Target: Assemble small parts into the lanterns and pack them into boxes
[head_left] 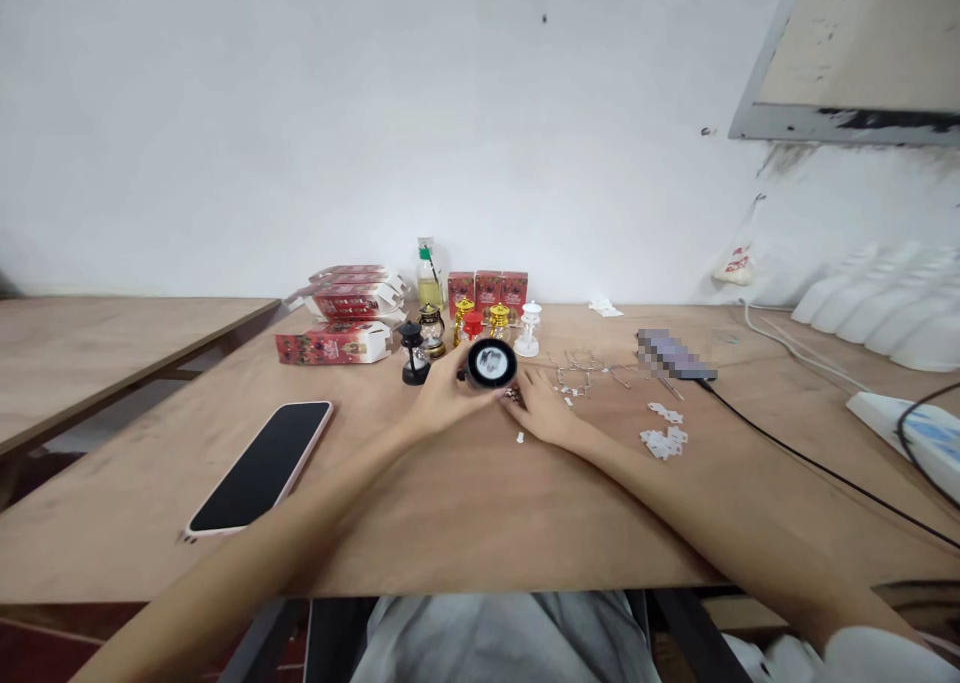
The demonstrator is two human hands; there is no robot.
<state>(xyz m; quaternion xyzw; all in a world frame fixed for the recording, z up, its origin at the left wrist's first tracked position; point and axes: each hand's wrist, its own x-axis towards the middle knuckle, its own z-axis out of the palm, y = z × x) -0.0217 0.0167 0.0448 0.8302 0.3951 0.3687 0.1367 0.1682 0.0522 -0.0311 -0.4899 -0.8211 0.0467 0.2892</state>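
Observation:
My left hand [444, 393] is wrapped round a black lantern [491, 363], tilted so that its round end with a pale inside faces me. My right hand [544, 408] rests on the table close beside it, fingers drawn together at some tiny dark pieces [514, 395]; what they pinch is too small to make out. A small white tab [520, 437] lies just in front. Behind the hands stand another black lantern [414, 353], a bronze one [431, 330], gold ones [499, 321], a red one [472, 325] and a white one [528, 331].
Red printed boxes [334, 344] are stacked at back left, with upright ones [488, 288] behind the lanterns. A bottle [428, 278] stands near the wall. A phone [262, 468] lies left. Thin wires [585, 368], white tabs [664, 442] and a cabled phone [675, 354] lie right.

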